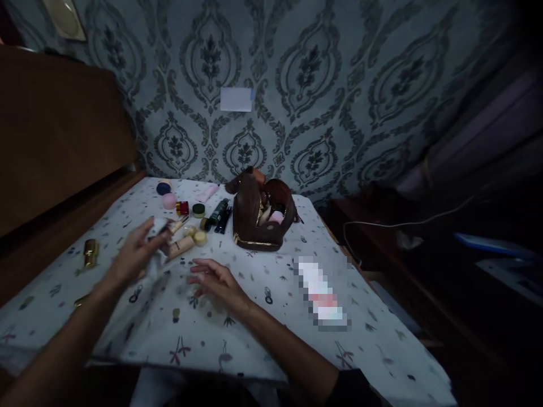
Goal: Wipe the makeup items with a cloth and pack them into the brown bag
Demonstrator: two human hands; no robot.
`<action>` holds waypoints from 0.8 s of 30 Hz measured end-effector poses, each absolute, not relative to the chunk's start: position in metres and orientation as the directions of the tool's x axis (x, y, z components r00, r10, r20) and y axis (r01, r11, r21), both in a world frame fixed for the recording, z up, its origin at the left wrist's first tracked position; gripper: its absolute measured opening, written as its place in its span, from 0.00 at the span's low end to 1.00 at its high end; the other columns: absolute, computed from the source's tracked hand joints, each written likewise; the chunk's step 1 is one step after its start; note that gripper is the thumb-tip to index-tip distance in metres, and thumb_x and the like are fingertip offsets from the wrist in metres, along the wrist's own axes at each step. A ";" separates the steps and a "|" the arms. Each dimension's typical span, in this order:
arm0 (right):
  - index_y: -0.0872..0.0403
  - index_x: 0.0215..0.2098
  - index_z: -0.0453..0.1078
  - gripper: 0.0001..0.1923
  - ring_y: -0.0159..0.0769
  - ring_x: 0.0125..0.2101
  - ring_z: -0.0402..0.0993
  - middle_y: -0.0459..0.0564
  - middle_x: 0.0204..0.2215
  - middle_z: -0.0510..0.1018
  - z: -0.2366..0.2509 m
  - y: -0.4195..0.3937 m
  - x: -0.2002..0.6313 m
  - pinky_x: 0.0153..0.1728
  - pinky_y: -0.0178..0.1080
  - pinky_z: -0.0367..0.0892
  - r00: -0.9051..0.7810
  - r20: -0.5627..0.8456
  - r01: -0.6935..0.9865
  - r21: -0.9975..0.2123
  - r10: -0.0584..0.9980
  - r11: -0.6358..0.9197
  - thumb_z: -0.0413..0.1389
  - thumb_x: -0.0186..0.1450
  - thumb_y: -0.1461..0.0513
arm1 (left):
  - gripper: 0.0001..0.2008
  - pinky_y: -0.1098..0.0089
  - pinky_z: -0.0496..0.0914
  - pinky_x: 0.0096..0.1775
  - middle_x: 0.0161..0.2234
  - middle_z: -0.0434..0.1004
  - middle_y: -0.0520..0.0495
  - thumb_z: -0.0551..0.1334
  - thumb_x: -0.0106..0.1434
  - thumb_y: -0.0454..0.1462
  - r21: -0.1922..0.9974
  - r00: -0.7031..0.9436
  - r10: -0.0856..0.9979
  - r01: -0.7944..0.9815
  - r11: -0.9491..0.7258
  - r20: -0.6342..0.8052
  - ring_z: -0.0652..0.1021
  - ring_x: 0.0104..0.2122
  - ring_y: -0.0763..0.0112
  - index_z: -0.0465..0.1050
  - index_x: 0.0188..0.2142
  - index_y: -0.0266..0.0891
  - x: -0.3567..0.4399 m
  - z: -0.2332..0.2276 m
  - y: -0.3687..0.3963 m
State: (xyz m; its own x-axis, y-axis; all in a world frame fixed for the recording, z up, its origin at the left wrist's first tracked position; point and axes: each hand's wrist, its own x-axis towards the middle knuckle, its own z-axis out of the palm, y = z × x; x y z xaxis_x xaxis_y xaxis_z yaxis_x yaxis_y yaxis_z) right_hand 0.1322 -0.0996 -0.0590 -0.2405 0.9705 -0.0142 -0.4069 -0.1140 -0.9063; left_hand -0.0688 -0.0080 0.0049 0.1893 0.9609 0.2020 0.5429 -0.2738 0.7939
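My left hand [134,251] is closed on a pale, crumpled cloth [158,261], blurred and partly hidden by the fingers. To its right, my right hand [221,287] hovers above the tablecloth with its fingers apart, holding nothing. Just beyond the hands lie a beige foundation tube [181,247], a small yellow-lidded jar [199,238] and a thin brush-like stick [177,225]. Behind these sit a red jar [182,208], a dark-lidded jar [198,211] and two dark tubes, one being a green-black tube [219,212].
An unzipped brown cosmetic bag [258,226] with items inside stands at the back. A pink tube [207,193], pink jar [169,200] and navy-lidded jar [163,187] lie further left. A gold container [90,253] is far left; a pixelated white object [321,294] lies right.
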 end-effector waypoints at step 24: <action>0.56 0.29 0.68 0.20 0.26 0.18 0.64 0.41 0.20 0.69 -0.070 -0.098 0.157 0.21 0.31 0.58 -0.187 0.040 -0.116 -0.993 0.982 0.018 0.57 0.62 0.46 | 0.22 0.68 0.68 0.36 0.28 0.71 0.47 0.48 0.71 0.42 0.577 0.599 0.682 0.404 -0.710 0.420 0.74 0.30 0.68 0.75 0.29 0.36 0.018 -0.038 -0.022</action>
State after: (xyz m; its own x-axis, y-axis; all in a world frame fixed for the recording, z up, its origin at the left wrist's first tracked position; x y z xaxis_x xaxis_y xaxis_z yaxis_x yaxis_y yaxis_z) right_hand 0.1566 -0.0983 -0.0700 -0.1870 0.9815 0.0401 -0.1161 0.0184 -0.9931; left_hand 0.0181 -0.0216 -0.0375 0.5989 0.6820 0.4197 0.4039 -0.7098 0.5771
